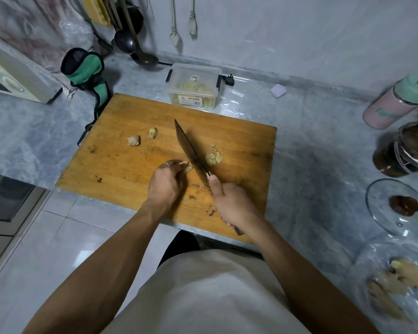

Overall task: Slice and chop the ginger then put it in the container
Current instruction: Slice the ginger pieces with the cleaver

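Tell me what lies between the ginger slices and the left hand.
In the head view, the knife blade stands between the ginger slices and the left hand.

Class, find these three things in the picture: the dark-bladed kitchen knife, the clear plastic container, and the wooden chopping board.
dark-bladed kitchen knife [189, 149]: head view, middle of the blade.
clear plastic container [194, 86]: head view, front wall.
wooden chopping board [246, 143]: head view, bare right part.

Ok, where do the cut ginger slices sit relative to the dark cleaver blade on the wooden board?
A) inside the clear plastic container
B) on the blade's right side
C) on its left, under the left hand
B: the pile of pale ginger slices lies just right of the dark cleaver blade, on the wooden chopping board.
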The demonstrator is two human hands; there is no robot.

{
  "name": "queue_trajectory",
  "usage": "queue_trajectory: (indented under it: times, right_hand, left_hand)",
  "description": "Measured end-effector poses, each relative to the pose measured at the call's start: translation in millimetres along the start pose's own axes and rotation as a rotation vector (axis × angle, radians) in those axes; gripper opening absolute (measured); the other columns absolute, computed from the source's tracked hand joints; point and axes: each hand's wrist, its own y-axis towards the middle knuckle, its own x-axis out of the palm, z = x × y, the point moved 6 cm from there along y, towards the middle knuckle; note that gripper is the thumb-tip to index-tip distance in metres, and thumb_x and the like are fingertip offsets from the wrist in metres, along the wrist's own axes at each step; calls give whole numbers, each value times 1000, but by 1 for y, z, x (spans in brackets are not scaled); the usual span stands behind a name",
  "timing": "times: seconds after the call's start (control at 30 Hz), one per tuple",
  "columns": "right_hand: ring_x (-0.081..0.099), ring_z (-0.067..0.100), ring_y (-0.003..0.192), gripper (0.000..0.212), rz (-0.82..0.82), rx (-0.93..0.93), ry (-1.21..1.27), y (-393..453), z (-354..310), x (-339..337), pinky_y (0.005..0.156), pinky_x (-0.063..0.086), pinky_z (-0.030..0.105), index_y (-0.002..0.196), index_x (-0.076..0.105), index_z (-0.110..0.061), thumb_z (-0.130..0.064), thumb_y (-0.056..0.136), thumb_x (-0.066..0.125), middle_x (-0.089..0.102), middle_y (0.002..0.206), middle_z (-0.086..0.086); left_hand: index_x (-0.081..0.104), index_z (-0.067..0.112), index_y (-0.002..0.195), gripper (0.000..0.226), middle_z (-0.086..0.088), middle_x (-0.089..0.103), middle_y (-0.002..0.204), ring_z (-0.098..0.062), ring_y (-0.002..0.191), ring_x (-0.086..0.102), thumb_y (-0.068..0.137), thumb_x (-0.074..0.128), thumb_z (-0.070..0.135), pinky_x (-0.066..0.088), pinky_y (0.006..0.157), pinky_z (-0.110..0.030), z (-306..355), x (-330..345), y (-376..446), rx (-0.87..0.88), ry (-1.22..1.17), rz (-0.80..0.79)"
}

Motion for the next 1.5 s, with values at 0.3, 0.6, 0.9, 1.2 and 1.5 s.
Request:
queue_trajectory:
  times: [0.3,0.6,0.9,1.2,1.5]
  right_hand:
    - [51,17,44,70,-24,-20,-52,1,-13,6,63,56,44,60,50,-12,-53,108,18,52,50,3]
    - [47,15,40,68,-33,-38,-62,4,-10,5,59,55,45,58,45,-16,-54,107,18,43,45,-3]
    - [46,16,40,69,-43,-36,-83,9,-13,8,51,45,34,59,46,-12,-51,108,17,46,47,1]
    - [50,16,50,70,-1,-36,-64,26,-11,16,53,42,32,57,49,-14,-53,108,20,51,56,1]
    - [48,17,39,72,88,99,56,19,12,-12,39,36,21,63,53,-12,-60,105,19,55,55,6]
  left_hand:
    - [71,17,102,18,-5,70,88,-23,72,61,96,54,22,50,67,-28,4,0,-5,-112,29,43]
    - [68,13,99,18,-10,68,81,-29,67,69,98,50,19,60,65,-41,2,3,-6,-214,-77,4]
    - [67,17,102,21,-7,68,83,-29,71,67,98,47,11,59,65,-39,-2,7,-5,-178,-41,29]
    - [71,18,110,21,-7,72,110,-26,94,67,96,56,19,55,85,-35,-1,7,-6,-105,-52,57]
    - [72,13,118,28,-4,66,128,-21,114,63,94,59,8,34,103,-14,0,-2,-3,-38,-84,62]
